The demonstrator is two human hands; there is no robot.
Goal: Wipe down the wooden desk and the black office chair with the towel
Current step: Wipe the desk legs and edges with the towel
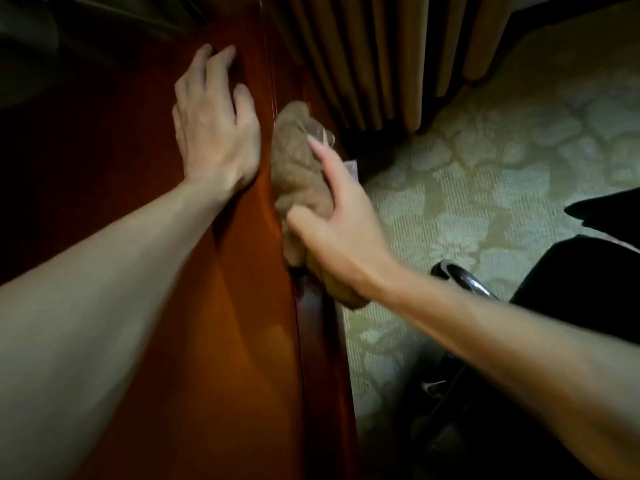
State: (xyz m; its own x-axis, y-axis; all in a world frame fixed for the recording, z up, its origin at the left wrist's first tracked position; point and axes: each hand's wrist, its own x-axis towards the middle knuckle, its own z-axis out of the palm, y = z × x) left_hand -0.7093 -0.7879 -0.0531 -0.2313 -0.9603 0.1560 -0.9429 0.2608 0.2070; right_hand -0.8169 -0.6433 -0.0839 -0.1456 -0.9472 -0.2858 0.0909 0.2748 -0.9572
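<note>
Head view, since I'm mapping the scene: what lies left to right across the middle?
The left hand flat on the wooden desk → towel gripped by the right hand → patterned carpet → black office chair.

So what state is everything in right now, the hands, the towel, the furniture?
wooden desk: glossy, reflecting light.
towel: bunched up, pressed against the desk's side edge.
left hand: fingers spread, resting flat on the desk top.
right hand: grips the towel.
black office chair: stands apart from the desk, untouched.
curtain: hangs in folds.
</note>
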